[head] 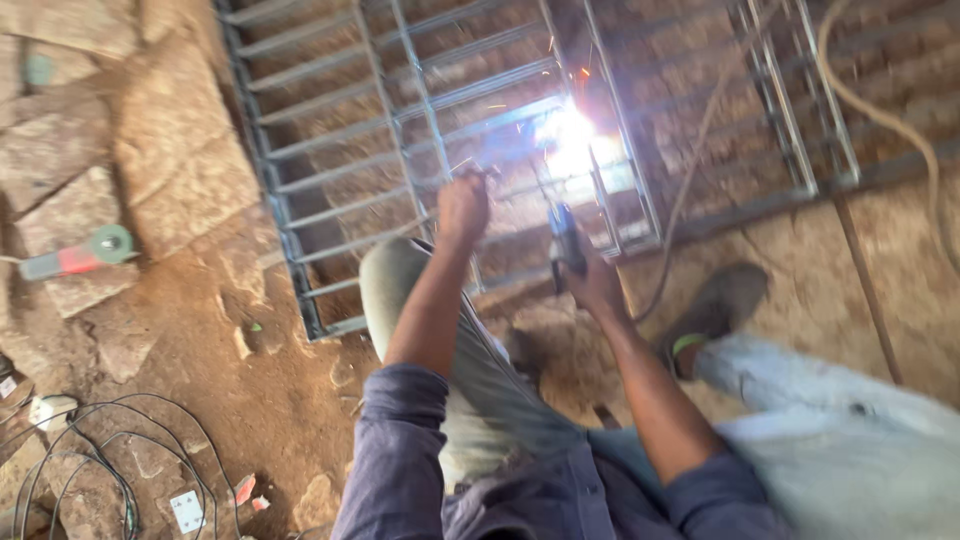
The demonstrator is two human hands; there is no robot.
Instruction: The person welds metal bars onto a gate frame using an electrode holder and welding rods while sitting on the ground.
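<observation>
Rolled blue sleeves [400, 440] filled the bottom of the view, with both bare forearms reaching forward over a bent knee in pale trousers [480, 400]. Left hand [463, 207] was raised above the knee, fingers curled together into a loose fist beside a bar of the metal grille [330, 130]; whether it gripped anything could not be determined because of motion blur. Right hand [597, 285] was clamped around the dark electrode holder [566, 243], which pointed up toward the frame. At the holder's tip a bright white arc [570, 140] burned on a crossbar of the grille, throwing a few sparks upward.

That grille lay flat on the rough stone and dirt ground [170, 150], its parallel bars running across the upper middle of the view. A second framed section [800, 110] lay just beside it to the right. A thin cable [690, 170] ran from the holder's side across the bars. The person's shoe [720, 305] rested on the ground near the grille's lower right corner.

Well apart on the left lay an angle grinder [80, 255] with a red body and green disc. Black cables [90, 460] lay looped at lower left.
</observation>
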